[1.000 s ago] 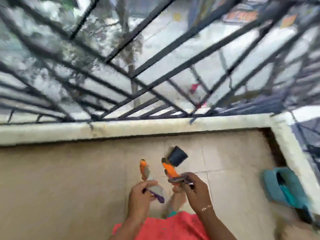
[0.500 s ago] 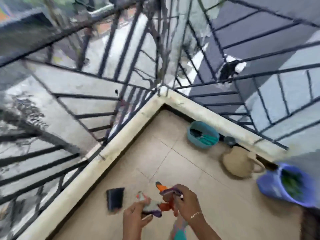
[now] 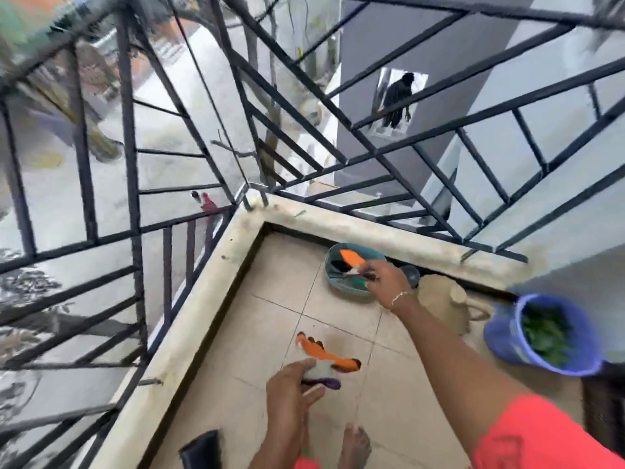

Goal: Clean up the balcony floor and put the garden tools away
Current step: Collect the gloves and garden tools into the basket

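Observation:
My right hand (image 3: 385, 279) reaches out over a teal basin (image 3: 333, 275) near the balcony corner and pinches an orange-and-grey garden glove (image 3: 351, 258) above its opening. My left hand (image 3: 292, 390) is low in the middle of the view and grips a second glove (image 3: 321, 360), orange with a grey body and purple cuff, held over the beige floor tiles (image 3: 270, 286). Some dark and green items lie inside the basin, too blurred to name.
A tan watering can (image 3: 443, 299) stands right of the basin. A blue bucket (image 3: 507, 336) of green leaves sits at the right. A small black pot (image 3: 203, 450) lies at the bottom edge by the low concrete kerb (image 3: 203, 299). Black railings enclose the corner. My bare foot (image 3: 353, 445) is below.
My view turned toward the corner. My right hand moved away from the left one, carrying one glove out over the teal basin. My left hand kept the other glove.

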